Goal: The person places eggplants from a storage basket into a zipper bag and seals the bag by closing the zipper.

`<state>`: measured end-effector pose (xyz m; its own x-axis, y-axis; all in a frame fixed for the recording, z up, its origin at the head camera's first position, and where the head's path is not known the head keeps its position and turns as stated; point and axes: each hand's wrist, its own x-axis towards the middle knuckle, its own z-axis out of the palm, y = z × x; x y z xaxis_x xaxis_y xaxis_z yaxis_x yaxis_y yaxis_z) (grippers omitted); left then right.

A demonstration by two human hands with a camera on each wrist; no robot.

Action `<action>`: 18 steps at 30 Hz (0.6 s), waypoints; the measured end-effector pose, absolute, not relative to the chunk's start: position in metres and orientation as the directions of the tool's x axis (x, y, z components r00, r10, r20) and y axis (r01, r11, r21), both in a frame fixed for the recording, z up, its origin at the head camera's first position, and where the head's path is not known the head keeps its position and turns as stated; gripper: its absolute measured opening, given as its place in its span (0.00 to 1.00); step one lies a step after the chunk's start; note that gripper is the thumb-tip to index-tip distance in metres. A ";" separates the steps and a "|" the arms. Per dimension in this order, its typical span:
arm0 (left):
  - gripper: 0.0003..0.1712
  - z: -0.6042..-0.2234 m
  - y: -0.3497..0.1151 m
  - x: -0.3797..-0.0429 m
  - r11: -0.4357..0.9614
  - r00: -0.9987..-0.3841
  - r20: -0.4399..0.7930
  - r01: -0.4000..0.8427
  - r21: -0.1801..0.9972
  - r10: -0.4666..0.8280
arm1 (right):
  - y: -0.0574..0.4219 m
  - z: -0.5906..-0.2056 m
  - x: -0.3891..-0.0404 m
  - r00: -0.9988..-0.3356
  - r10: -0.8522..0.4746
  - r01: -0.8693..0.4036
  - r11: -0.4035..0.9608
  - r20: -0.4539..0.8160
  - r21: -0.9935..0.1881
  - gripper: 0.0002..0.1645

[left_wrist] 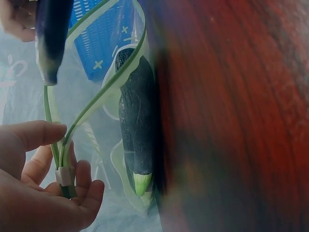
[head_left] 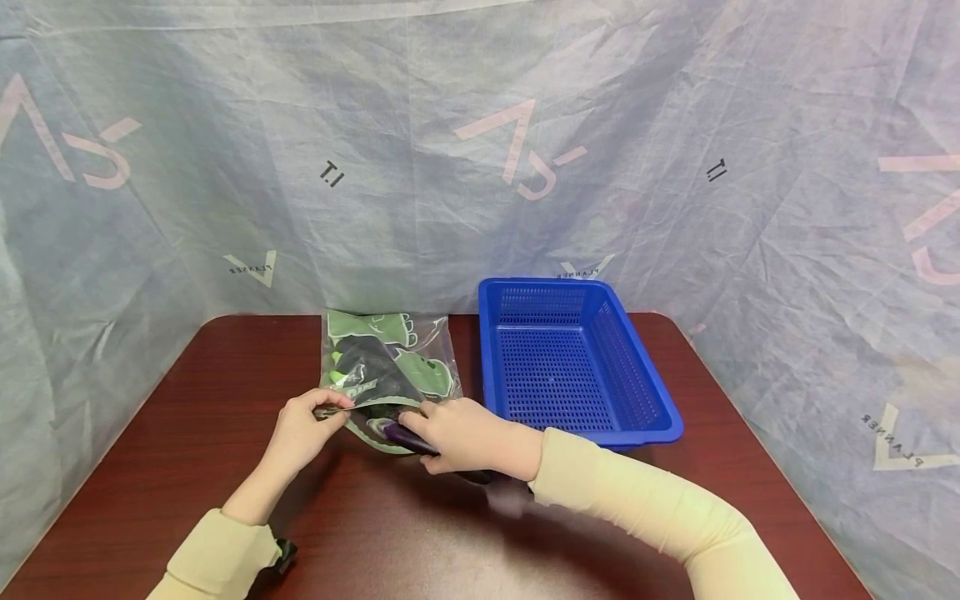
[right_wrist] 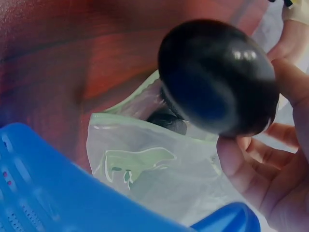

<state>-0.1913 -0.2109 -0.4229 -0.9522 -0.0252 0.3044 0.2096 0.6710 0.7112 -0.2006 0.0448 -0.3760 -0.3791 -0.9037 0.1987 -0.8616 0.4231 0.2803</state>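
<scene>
A clear zip bag (head_left: pixel 427 372) with green prints lies on the table, its mouth spread toward me. My left hand (head_left: pixel 303 425) pinches one corner of the mouth, by the pale zip slider (left_wrist: pixel 63 176). My right hand (head_left: pixel 468 433) grips an eggplant (head_left: pixel 408 437), dark purple with a paler end, which points into the bag's opening. Its rounded dark end fills much of the right wrist view. Inside the bag lies a long, dark, wrinkled vegetable (left_wrist: pixel 137 116) with a light green tip; how many are in there I cannot tell.
A blue perforated basket (head_left: pixel 486 367) stands right of the bag, close to my right forearm. The dark red wooden table (head_left: pixel 187 467) ends at a grey printed cloth (head_left: pixel 420 208) hung behind and at both sides. A black strap piece (head_left: pixel 283 556) shows at my left cuff.
</scene>
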 end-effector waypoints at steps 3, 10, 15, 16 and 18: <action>0.06 -0.423 -0.211 -0.192 0.674 -0.952 0.304 0.209 0.708 -0.024 | 0.043 -0.381 -0.199 -0.373 -0.900 -0.845 0.430 0.224 0.319 0.30; 0.06 -0.423 -0.210 -0.193 0.669 -0.949 0.313 0.213 0.712 -0.031 | 0.039 -0.394 -0.197 -0.333 -0.906 -0.800 0.418 0.261 0.430 0.28; 0.06 -0.423 -0.210 -0.192 0.668 -0.955 0.296 0.202 0.717 -0.030 | 0.034 -0.405 -0.195 -0.289 -0.903 -0.747 0.421 0.319 0.515 0.20; 0.06 -0.423 -0.210 -0.192 0.666 -0.956 0.292 0.199 0.719 -0.030 | 0.033 -0.407 -0.194 -0.278 -0.902 -0.734 0.422 0.331 0.532 0.18; 0.06 -0.422 -0.210 -0.192 0.662 -0.959 0.284 0.194 0.724 -0.029 | 0.031 -0.411 -0.193 -0.261 -0.902 -0.711 0.421 0.345 0.563 0.16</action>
